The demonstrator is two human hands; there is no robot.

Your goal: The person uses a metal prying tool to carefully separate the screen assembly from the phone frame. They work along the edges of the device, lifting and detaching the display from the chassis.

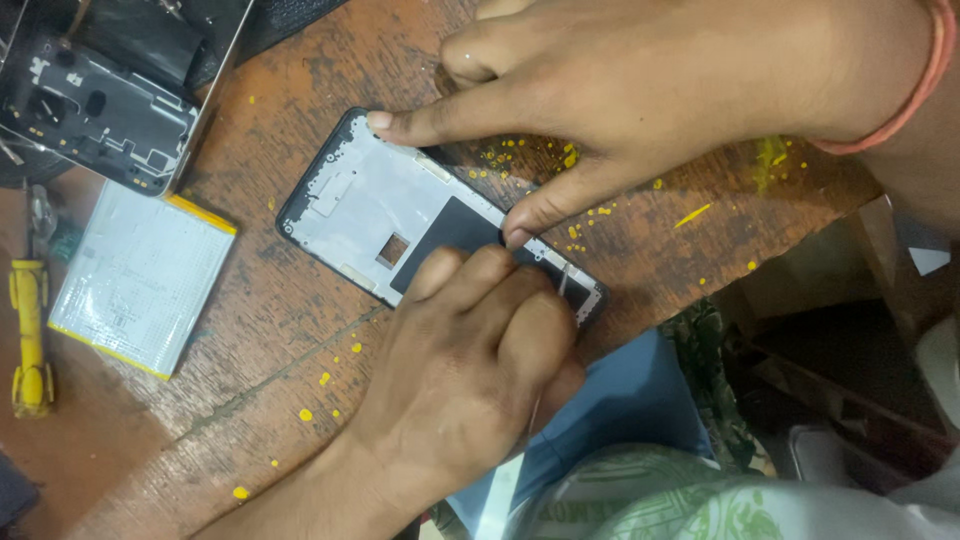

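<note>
Phone frame (380, 215) lies mid-desk (300, 330). Right hand (640, 95) comes from 1 o'clock, forefinger and thumb spread, pressing its rim. Left hand (470, 370), from 6 o'clock, pinches a thin metal tool (562, 283) at the frame's 4 o'clock end; battery (140, 275) at 9 o'clock.

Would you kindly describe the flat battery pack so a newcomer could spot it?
On the wooden table, look left of the opened phone frame. The battery pack lies flat beside a yellow screwdriver; it alone is a silvery-white rectangle edged in yellow.

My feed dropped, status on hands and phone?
Left hand works thin tool at phone frame. Right hand pins frame's edge. Battery, yellow screwdriver lie apart.
</note>
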